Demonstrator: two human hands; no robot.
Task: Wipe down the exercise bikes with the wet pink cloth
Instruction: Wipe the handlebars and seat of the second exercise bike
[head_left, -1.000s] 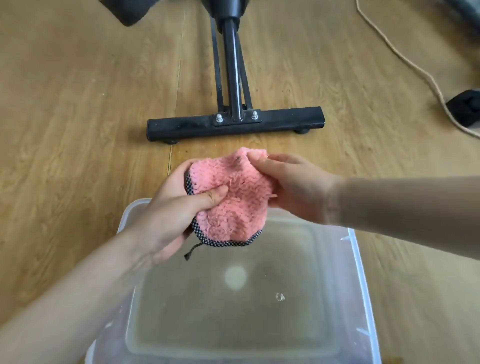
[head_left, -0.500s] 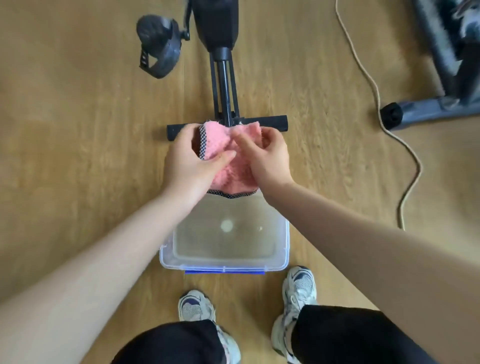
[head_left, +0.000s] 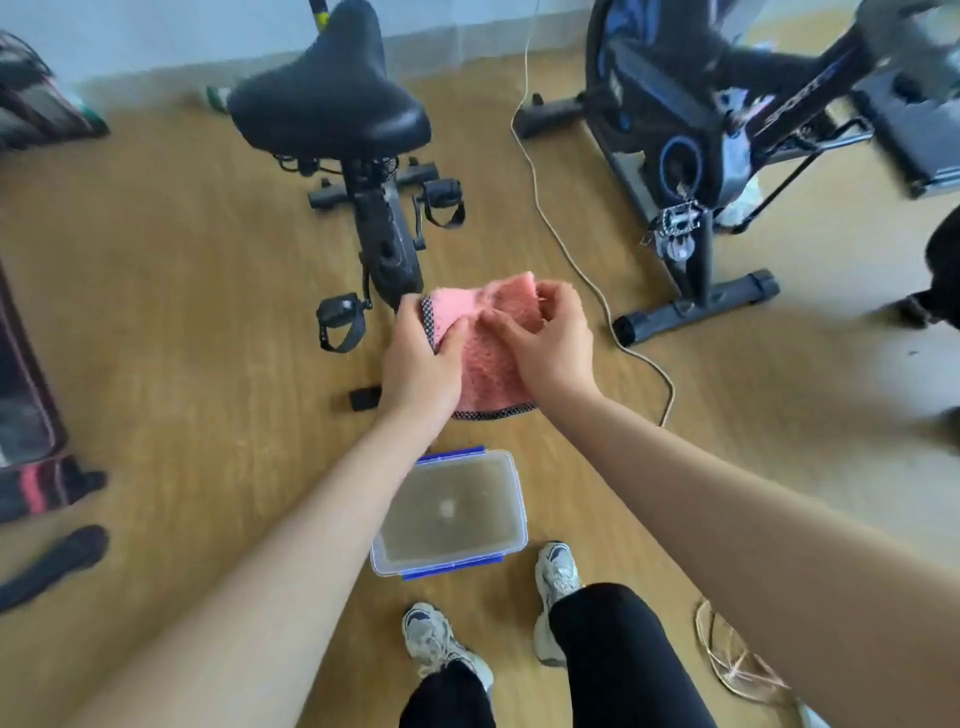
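Note:
A fluffy pink cloth (head_left: 485, 358) with a black dotted hem hangs between my two hands at mid-frame. My left hand (head_left: 422, 364) grips its left edge with the thumb on top. My right hand (head_left: 553, 345) pinches its upper right part. Straight ahead stands a black exercise bike (head_left: 384, 228) with a wide black saddle (head_left: 327, 104) and strapped pedals. A second black and blue exercise bike (head_left: 696, 135) stands to the right. The cloth is held above the floor, apart from both bikes.
A clear plastic tub (head_left: 511, 543) of water with blue clips sits on the wooden floor by my feet. A beige cord (head_left: 571, 260) runs between the bikes. Bags and dark cloth lie at the left edge; coiled cord lies at the lower right.
My view has risen from low over the tub to standing height. Both hands have lifted the cloth up and away from the tub. The bikes have come into full view.

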